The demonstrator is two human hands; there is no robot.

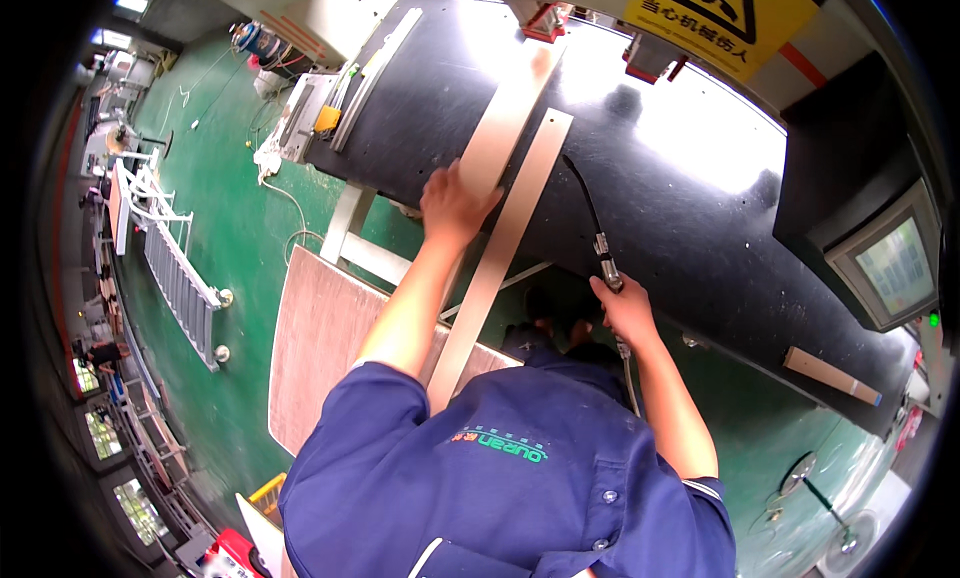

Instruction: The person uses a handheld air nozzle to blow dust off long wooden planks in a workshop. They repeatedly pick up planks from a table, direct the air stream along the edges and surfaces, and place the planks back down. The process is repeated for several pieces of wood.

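My left hand (455,206) grips the near part of a pale wooden board (512,113), thumb at one edge and fingers at the other. This board lies on the black worktable (400,118) and runs away under the machine. Beside it, a second narrow wooden board (512,218) slants across the table's near edge toward my body. In my right hand (627,313) is an air blow gun (606,262), my fingers wrapped round its handle. Its thin, curved black nozzle (580,183) points away over the tabletop, and a hose hangs below the hand.
Red-tipped machine parts (543,23) hang above the table's far side, below a yellow warning sign (735,18). A monitor (890,258) stands at right, near a short wood strip (832,376). Wood panels (320,348) sit left of me; a grey wheeled rack (180,288) stands farther left.
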